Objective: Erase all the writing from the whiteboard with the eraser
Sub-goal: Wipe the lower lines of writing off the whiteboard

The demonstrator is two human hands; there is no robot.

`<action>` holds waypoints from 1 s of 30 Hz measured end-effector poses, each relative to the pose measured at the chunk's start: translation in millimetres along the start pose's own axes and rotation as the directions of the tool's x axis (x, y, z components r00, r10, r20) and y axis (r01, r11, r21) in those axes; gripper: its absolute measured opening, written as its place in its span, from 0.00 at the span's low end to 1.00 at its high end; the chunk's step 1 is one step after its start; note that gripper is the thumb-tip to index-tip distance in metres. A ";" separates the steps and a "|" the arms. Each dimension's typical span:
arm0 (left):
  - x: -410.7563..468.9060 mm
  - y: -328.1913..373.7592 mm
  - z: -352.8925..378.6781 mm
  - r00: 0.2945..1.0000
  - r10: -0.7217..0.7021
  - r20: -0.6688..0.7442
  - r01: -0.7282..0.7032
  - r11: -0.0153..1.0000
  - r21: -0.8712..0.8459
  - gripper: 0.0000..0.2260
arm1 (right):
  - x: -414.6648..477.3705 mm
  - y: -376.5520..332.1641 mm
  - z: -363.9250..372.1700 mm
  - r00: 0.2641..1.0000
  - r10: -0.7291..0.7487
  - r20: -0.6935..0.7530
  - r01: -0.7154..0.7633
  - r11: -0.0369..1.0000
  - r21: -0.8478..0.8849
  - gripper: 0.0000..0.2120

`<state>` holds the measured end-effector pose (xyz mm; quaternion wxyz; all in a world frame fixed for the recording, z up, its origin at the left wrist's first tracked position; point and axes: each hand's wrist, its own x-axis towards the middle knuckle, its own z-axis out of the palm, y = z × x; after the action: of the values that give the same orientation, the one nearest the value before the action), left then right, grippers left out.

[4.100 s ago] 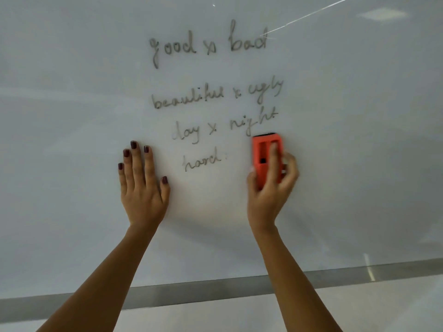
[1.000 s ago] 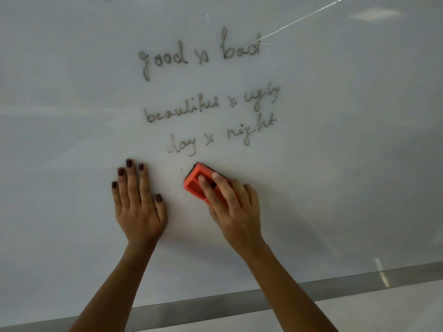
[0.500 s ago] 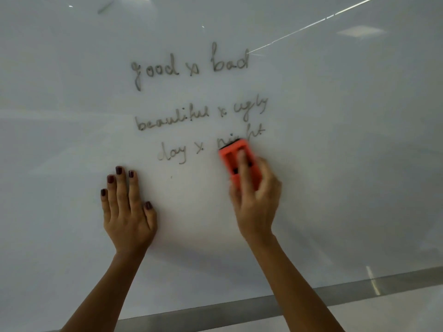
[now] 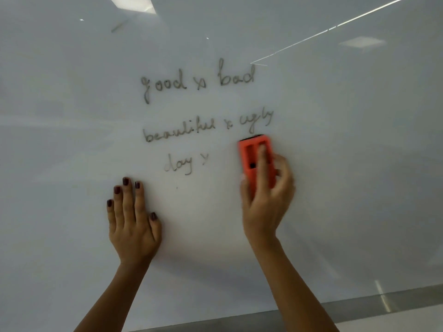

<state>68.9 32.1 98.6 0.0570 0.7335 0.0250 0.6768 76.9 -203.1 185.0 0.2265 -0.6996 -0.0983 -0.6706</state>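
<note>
A glossy whiteboard [image 4: 72, 116] fills the view. Handwriting on it reads "good x bad" [image 4: 196, 81], "beautiful x ugly" [image 4: 206, 127] and "day x" [image 4: 184, 162]. My right hand [image 4: 266, 202] presses an orange eraser [image 4: 251, 159] flat on the board, upright, just right of "day x" and under "ugly". The eraser's lower part is hidden by my fingers. My left hand [image 4: 131, 221] lies flat on the board, fingers together, below "day".
A grey metal rail [image 4: 383, 305] runs along the board's bottom edge. Ceiling lights reflect in the upper board. Blank board surface stretches to the left and right of the writing.
The word "hard" and then "night" have been wiped away. The eraser swept left, then up and right over "night". My left hand stayed flat on the board.
</note>
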 end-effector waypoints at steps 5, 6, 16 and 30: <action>-0.2 -0.2 1.3 1.000 0.006 -0.008 -0.006 1.000 -0.001 0.28 | 17.7 -7.2 2.6 0.957 0.270 -0.104 -0.263 0.962 0.070 0.24; -0.1 -0.6 1.6 1.000 0.008 -0.010 -0.008 1.000 0.000 0.28 | 12.5 -13.5 3.5 0.983 0.172 -0.066 -0.169 0.984 0.055 0.24; -0.1 -0.3 0.0 1.000 0.004 0.007 -0.004 1.000 -0.014 0.28 | 16.6 -3.7 5.3 0.919 0.368 -0.141 -0.349 0.926 0.141 0.23; 0.2 0.1 0.4 1.000 0.002 0.013 -0.001 0.999 -0.037 0.28 | -2.6 -46.9 15.7 0.890 0.442 -0.108 -0.421 0.890 0.175 0.24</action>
<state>69.3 32.0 98.8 0.0700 0.7369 0.0116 0.6723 70.1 -154.4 191.2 0.4276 -0.6345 0.0275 -0.6432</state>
